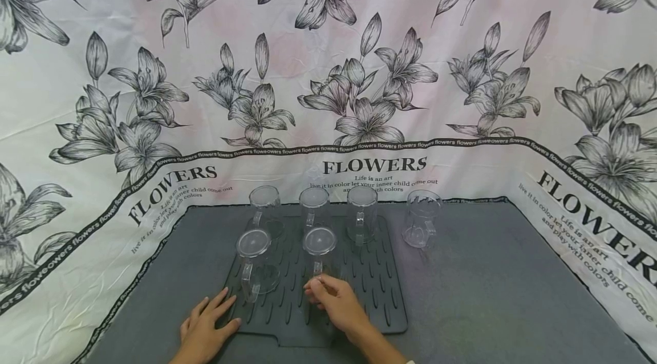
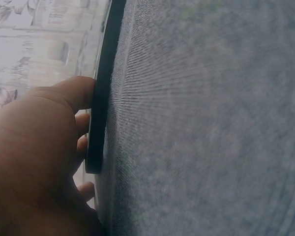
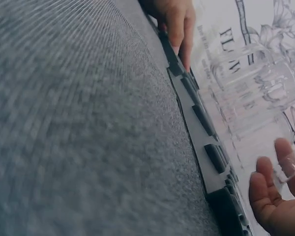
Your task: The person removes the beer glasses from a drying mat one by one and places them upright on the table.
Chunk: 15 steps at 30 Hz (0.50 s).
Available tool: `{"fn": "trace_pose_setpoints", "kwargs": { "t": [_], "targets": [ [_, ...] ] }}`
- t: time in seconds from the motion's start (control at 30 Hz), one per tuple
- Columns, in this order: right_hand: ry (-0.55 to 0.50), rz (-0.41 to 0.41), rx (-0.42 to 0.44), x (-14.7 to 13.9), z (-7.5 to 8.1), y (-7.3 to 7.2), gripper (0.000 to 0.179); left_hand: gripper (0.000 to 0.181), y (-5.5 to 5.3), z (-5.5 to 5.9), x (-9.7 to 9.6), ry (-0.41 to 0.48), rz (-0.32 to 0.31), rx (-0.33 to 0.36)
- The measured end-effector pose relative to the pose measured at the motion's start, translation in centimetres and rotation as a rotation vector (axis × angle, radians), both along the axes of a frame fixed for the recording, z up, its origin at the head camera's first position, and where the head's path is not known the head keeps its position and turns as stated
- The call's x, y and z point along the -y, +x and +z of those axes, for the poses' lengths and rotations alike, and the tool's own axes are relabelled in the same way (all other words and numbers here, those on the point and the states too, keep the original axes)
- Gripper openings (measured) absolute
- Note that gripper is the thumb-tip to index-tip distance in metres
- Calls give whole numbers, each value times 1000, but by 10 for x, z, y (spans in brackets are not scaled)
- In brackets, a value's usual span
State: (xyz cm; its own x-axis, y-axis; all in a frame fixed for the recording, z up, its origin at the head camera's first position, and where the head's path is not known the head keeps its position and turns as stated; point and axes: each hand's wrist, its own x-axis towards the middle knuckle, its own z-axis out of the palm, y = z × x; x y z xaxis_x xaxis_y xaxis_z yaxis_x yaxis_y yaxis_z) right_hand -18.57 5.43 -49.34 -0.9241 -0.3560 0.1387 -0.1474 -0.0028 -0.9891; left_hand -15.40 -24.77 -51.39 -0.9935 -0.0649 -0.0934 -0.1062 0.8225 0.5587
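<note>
In the head view, the right hand (image 1: pixel 336 302) pinches the handle (image 1: pixel 317 268) of a clear, cylindrical, upside-down mug (image 1: pixel 320 241), which stands between the left and right edges of a dark grey, ridged, rectangular mat (image 1: pixel 359 321). The left hand (image 1: pixel 205 324), its fingers spread apart, rests at the mat's left front corner. The left wrist view shows this hand touching the mat's edge. In the right wrist view, the right fingers are curled at the handle.

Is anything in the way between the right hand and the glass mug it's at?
Nothing I can see is in the way. The right hand is at the handle of the front-right glass mug. The front-left mug stands off to one side, and the left hand is at the left edge of the mat.
</note>
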Motion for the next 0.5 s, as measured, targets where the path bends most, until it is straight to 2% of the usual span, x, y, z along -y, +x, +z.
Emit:
{"fn": "trace_pose_setpoints", "kwargs": {
  "t": [0.07,0.3,0.5],
  "targets": [
    [-9,-35,-27,-1,1,1,30,71,0,-1,0,2,1,2],
    [-28,-81,-92,-14,25,13,26,74,-1,-1,-1,2,2,10],
    [-34,-95,-192,-27,29,12,22,75,-1,0,0,-3,-2,7]
  ]
}}
